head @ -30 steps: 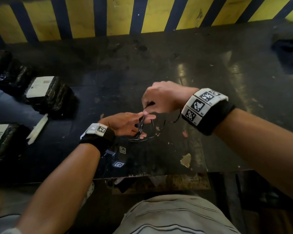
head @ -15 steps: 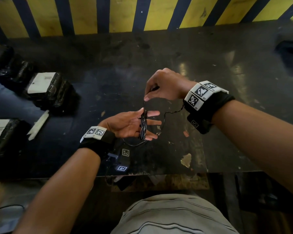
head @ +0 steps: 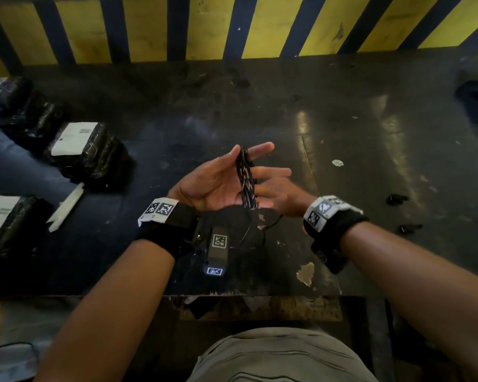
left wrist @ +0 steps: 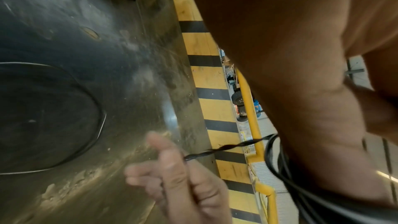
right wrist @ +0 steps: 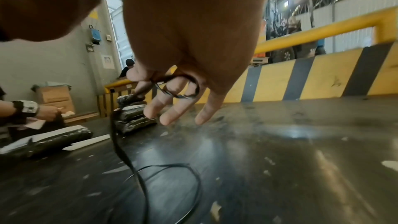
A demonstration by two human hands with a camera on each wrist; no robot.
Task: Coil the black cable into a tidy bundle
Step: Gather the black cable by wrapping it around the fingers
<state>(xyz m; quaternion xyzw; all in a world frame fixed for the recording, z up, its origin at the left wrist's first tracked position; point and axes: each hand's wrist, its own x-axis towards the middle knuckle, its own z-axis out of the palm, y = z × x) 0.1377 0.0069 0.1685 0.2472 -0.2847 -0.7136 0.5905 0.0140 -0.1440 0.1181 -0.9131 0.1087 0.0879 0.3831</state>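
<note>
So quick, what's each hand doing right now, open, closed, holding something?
Left hand: open, fingers straight, with the black cable coiled around them.
Right hand: pinching the cable's loose strand, fingers curled, behind the left.

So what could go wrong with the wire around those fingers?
1. The left hand has straight, spread fingers, so the loops of the black cable could slide off the fingertips and unravel.
2. The loose tail lies curled on the table; it might knot as it is pulled in.
3. The right hand only pinches the strand, so it may slip.
</note>
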